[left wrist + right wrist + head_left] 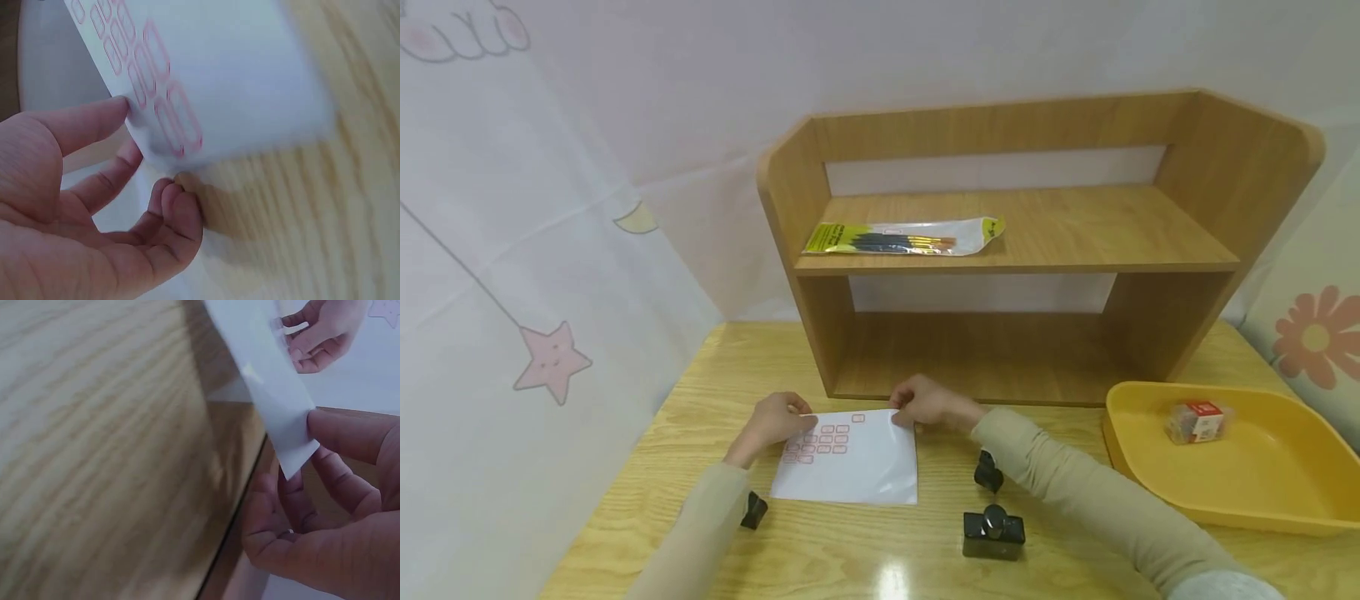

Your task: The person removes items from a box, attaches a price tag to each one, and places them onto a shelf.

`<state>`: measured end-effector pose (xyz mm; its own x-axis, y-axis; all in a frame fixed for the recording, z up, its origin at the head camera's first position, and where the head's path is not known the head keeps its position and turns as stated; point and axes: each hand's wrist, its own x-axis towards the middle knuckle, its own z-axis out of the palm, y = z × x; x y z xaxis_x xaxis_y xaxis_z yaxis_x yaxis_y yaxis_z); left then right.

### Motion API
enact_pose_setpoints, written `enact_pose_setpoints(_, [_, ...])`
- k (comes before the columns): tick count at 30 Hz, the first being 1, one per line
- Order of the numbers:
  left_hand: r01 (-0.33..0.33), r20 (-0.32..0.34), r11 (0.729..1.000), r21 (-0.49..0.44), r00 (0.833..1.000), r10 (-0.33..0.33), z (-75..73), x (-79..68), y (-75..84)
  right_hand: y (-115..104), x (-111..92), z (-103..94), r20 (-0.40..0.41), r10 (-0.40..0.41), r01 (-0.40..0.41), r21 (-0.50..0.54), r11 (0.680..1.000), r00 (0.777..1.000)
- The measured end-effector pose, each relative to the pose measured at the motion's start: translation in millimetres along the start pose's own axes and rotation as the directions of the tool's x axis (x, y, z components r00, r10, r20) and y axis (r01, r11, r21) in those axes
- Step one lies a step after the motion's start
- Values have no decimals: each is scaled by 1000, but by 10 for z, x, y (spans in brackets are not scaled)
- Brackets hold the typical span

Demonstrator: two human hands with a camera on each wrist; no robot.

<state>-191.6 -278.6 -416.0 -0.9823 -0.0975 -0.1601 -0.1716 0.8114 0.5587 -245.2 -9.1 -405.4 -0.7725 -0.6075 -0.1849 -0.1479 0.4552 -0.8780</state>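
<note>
On the table (pixel 850 550), in front of the wooden shelf (pixel 1000 350), a white sheet (pixel 872 475) with red box marks (pixel 826 439) on its left part; left hand (pixel 778 417) pinches the far left corner area, thumb and finger on either side of the paper; right hand (pixel 925 402) pinches the far right corner the same way, its other fingers curled below. Wrist views show both far corners off the wood.

Step in hand, my read: lifting or squaring the sheet by its far edge, marking tools set down; next move calls for both hands moving together, light even pull, so the paper neither creases nor drags; black stamp (pixel 993 533) stands just off the near right side, worth keeping clear of.

Hard to make out: print inside the red boxes, too small; some boxes at the left lie close to the left hand, so can't give a sure count; whether the near edge rests on the wood or floats, can't tell; a second black stamp (pixel 988 472) sits tight by the right sleeve, maybe partly covered; a black block (pixel 754 510) is half hidden by the left sleeve; near corner blurred in left wrist view; both forearms cut off by the frame.
</note>
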Motion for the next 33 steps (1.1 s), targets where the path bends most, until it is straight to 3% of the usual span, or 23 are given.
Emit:
enact_pose_setpoints(4, [-58,28,993,-104,998,61,-60,-25,-8,-88,-46,-88,-77,-62,53,-116,992,995])
enact_pose_setpoints(7, [-71,75,966,-250,993,92,-108,-54,28,-133,-94,-162,-126,-76,57,-151,987,989])
enact_pose_setpoints(11, [-43,140,896,-441,983,116,-167,-113,111,-165,-169,-271,-170,-74,47,-156,987,983])
enact_pose_setpoints(17, [-17,220,785,-619,956,194,-180,-188,198,-203,-303,-464,-225,-74,46,-127,991,971])
enact_pose_setpoints(20, [17,266,740,-672,939,220,-133,-207,234,-180,-361,-569,-248,-60,39,-89,995,967])
enact_pose_setpoints(23, [34,293,713,-700,924,244,-78,-219,276,-126,-401,-661,-263,-51,30,-81,996,963])
enact_pose_setpoints(30, [51,331,647,-761,888,320,69,-226,401,33,-468,-799,-319,-78,27,-160,987,945])
enact_pose_setpoints(33, [57,332,625,-778,883,333,141,-240,468,64,-502,-846,-349,-113,36,-220,975,930])
